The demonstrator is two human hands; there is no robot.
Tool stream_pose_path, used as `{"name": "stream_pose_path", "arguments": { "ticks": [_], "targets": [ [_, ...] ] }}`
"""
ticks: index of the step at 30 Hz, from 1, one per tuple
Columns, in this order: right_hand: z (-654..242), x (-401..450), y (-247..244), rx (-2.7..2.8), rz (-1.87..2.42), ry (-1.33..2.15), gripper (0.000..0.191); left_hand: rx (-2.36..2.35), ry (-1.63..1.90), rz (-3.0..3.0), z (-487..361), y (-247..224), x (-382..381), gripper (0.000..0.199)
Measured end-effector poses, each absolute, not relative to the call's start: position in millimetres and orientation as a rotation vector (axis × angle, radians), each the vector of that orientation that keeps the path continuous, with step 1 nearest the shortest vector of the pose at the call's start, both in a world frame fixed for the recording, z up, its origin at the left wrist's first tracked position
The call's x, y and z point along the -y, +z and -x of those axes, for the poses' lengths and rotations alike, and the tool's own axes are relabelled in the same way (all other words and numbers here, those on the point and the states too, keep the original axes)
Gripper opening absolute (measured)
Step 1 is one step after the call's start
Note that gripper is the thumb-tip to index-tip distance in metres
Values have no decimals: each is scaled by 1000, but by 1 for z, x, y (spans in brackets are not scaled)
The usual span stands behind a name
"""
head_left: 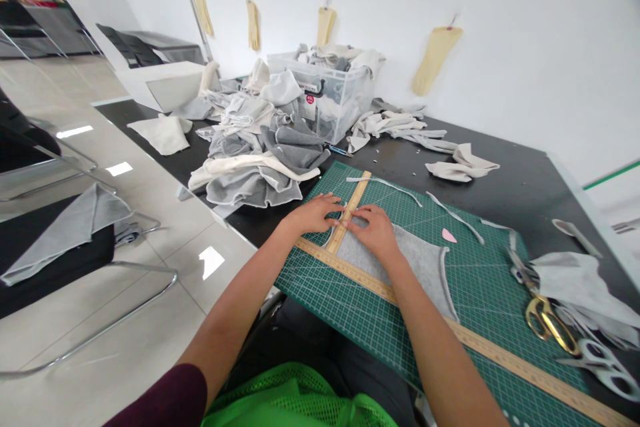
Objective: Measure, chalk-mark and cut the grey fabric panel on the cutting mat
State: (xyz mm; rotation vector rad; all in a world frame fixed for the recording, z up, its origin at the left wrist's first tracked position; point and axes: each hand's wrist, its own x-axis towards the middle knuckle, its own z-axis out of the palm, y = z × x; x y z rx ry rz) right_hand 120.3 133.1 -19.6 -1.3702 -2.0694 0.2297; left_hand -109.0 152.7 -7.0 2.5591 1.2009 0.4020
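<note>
A piece of grey knit fabric (pixel 415 257) lies on the green cutting mat (pixel 310 293). A short wooden ruler (pixel 357 195) lies across the fabric's left part, its near end meeting a long wooden ruler (pixel 493 350) laid along the near side. My left hand (pixel 317 213) rests at the short ruler's left edge, fingers stretched and thumb apart, beside the curled fabric edge. From the right, my right hand (pixel 373 230) grips the short ruler with thumb and fingertips. What lies under the fingertips is hidden.
Piled fabric pieces (pixel 250 140) and a clear plastic bin (pixel 345 97) stand at the back. Gold-handled scissors (pixel 547 323), white-handled scissors (pixel 607 367) and scraps (pixel 580 280) lie at right. A pink chalk piece (pixel 449 235) and thin fabric strips (pixel 457 217) are on the mat. Blue-handled snips (pixel 339 150) lie near the bin.
</note>
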Motion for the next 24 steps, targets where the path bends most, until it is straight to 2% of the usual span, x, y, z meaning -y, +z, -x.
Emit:
{"name": "stream_pose_path", "arguments": {
  "ticks": [24],
  "targets": [
    [-120, -133, -20, 2062, 1368, 235, 32, -1190, 412, -2559, 109, -9, -154, 48]
  ]
}}
